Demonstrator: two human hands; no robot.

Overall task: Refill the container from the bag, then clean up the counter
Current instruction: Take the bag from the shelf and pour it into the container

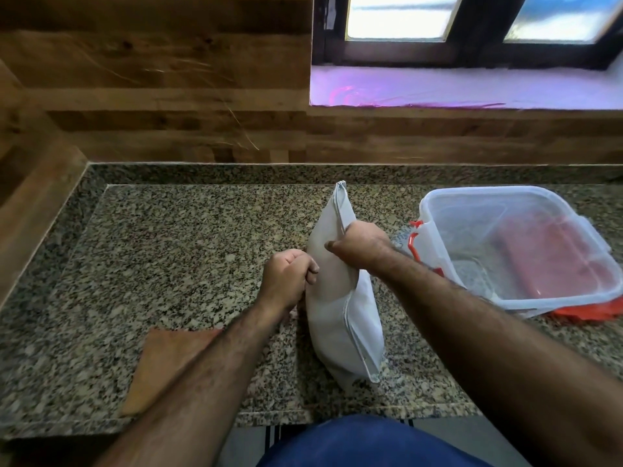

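A pale grey zip bag (340,318) stands on its edge in the middle of the granite counter (175,251), zipper running along its top. My right hand (362,246) is closed on the zipper edge partway along. My left hand (290,276) is a fist pressed against the bag's left side, gripping its fabric. To the right sits a clear plastic container (515,244) with orange clips, lidless, tilted, holding a thin layer of pale grains. Its orange lid (580,311) lies under it.
A brown cloth (158,365) lies flat at the front left of the counter, partly under my left forearm. A wood-panelled wall backs the counter and a window sill (455,85) sits above right. The counter's front edge runs just before my body.
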